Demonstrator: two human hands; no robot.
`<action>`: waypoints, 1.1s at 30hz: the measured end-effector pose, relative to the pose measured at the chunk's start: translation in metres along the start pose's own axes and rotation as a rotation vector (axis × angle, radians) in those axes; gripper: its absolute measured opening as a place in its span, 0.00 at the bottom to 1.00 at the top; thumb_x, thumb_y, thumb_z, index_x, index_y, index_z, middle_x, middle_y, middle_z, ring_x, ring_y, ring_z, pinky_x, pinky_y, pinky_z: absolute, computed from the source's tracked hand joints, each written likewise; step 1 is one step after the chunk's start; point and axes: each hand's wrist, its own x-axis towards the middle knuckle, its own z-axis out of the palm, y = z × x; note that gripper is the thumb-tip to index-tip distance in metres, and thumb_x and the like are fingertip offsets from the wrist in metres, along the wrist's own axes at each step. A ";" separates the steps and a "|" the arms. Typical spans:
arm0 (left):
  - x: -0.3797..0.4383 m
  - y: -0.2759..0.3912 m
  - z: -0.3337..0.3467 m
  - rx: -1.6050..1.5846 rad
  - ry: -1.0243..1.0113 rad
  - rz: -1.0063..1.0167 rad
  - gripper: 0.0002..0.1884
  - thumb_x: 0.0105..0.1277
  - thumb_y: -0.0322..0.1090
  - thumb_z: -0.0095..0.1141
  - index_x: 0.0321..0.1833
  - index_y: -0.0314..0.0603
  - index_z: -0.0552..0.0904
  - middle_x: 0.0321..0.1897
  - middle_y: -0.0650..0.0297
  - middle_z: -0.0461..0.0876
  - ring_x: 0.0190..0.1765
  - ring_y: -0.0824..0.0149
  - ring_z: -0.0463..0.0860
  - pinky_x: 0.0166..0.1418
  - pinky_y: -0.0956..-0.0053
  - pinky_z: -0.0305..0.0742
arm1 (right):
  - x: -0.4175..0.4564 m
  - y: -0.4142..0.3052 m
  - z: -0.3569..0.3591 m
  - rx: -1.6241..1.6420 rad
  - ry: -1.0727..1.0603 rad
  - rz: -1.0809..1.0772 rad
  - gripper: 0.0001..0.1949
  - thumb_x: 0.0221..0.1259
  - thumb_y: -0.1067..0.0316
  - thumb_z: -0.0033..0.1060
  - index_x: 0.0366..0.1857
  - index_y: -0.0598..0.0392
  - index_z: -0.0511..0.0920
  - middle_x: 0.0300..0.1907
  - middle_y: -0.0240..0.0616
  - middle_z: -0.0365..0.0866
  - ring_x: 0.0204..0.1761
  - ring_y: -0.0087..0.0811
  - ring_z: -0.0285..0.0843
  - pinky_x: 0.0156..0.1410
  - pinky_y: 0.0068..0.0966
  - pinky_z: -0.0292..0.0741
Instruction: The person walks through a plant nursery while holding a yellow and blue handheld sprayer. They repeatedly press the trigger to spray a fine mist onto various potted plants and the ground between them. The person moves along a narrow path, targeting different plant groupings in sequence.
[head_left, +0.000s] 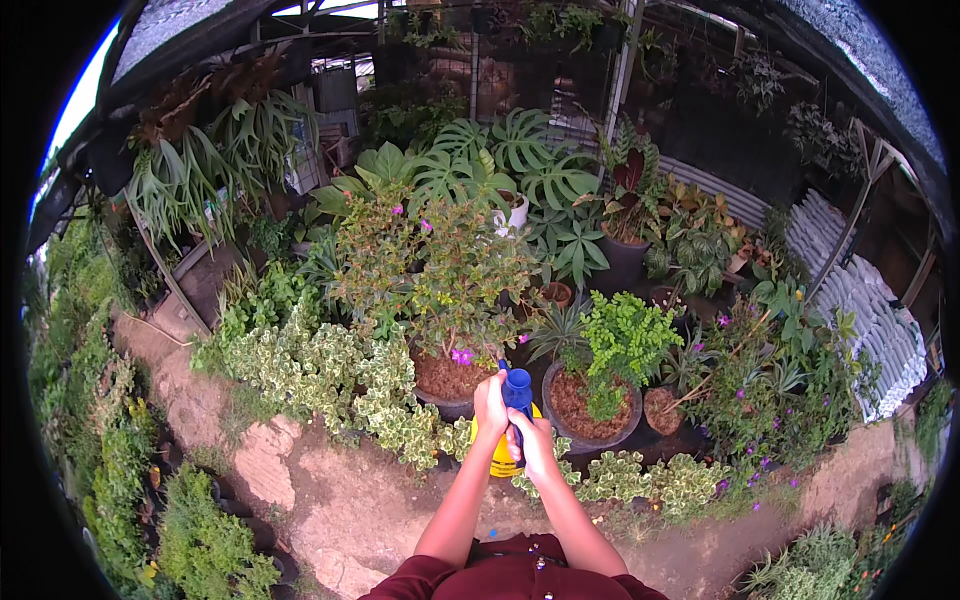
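Observation:
In front of my torso I hold a pump sprayer with a yellow tank (504, 459) and a blue head (517, 386). My right hand (531, 439) is wrapped around its blue handle. On the other side, my left hand (491, 405) grips the head near the nozzle. The nozzle points away from me toward a potted shrub (442, 277) with small pink-purple flowers. Its round pot (439, 403), filled with brown soil, is partly behind my left hand. Right of the sprayer stands a bright green bushy plant (630, 334) in a wide dark pot (559, 424).
Variegated low foliage (300, 356) borders the bed, with a dirt path (360, 499) on my side. Monstera plants (517, 150) stand behind, and staghorn ferns (195, 172) hang at left. Corrugated sheets (862, 315) lean at right, near a metal post (622, 67).

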 end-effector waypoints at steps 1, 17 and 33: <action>-0.002 0.013 0.000 0.051 0.021 0.119 0.22 0.62 0.46 0.43 0.32 0.28 0.79 0.30 0.45 0.79 0.34 0.51 0.76 0.41 0.62 0.66 | -0.002 -0.002 0.000 0.024 0.011 -0.022 0.18 0.57 0.58 0.57 0.12 0.56 0.70 0.09 0.28 0.66 0.07 0.19 0.59 0.12 0.17 0.54; 0.004 0.013 0.013 -0.059 -0.033 -0.187 0.27 0.60 0.53 0.42 0.23 0.30 0.78 0.15 0.57 0.76 0.22 0.65 0.73 0.31 0.67 0.65 | -0.004 -0.010 -0.022 -0.074 -0.057 -0.053 0.13 0.49 0.66 0.63 0.13 0.54 0.69 0.09 0.27 0.66 0.08 0.18 0.60 0.14 0.17 0.56; -0.027 0.082 0.115 0.122 -0.325 0.103 0.20 0.61 0.44 0.45 0.32 0.29 0.78 0.20 0.50 0.78 0.26 0.57 0.78 0.33 0.65 0.68 | -0.001 -0.026 -0.084 0.147 0.356 -0.515 0.09 0.50 0.77 0.57 0.19 0.55 0.68 0.12 0.24 0.65 0.09 0.14 0.58 0.13 0.14 0.53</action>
